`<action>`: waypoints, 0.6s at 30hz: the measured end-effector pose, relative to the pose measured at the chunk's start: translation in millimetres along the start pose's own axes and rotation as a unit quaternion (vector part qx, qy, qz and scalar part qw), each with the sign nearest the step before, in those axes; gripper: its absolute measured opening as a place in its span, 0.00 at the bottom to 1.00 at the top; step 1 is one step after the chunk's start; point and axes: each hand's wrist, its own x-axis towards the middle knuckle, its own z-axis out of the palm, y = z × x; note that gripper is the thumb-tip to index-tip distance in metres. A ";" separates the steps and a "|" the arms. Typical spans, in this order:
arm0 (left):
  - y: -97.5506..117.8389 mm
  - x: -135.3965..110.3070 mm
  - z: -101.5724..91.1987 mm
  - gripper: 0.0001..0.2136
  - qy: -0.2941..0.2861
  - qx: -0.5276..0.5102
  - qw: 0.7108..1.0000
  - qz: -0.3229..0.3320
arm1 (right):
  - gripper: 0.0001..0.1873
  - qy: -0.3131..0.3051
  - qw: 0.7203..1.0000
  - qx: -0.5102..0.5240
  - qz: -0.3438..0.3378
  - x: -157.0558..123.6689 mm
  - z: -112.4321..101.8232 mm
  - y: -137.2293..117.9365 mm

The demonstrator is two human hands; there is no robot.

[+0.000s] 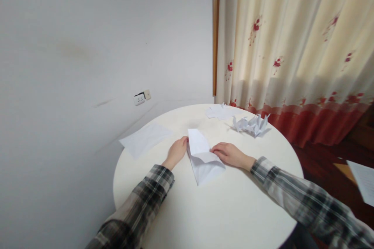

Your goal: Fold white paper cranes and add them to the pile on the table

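A partly folded sheet of white paper (205, 169) lies in front of me, with one flap raised and bent along its far side. My left hand (177, 151) is at the paper's left edge, its fingers closed there. At the right edge my right hand (230, 154) pinches the paper near the fold. The left fingertips are partly hidden behind the raised flap.
The round white table (181, 210) stands against the wall. Flat white paper (146, 139) lies at its left edge, more paper (222, 112) at the far side. Several folded paper cranes (253, 125) sit at the right. A socket (139, 99) is on the wall.
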 end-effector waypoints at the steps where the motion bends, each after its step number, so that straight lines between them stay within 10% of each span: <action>1: 0.0 0.6 0.2 0.15 0.004 -0.021 1.000 -0.002 | 0.14 0.000 1.000 0.003 -0.006 -0.5 0.5 1.0; 9: 1.3 0.4 1.3 0.24 -0.004 -0.146 0.989 -0.033 | 0.14 -0.005 0.999 0.021 -0.040 -2.2 2.3 5.2; 18: 2.6 -2.3 8.8 0.14 -0.070 -0.187 0.977 0.081 | 0.13 0.054 0.998 0.010 0.006 -0.8 1.9 2.0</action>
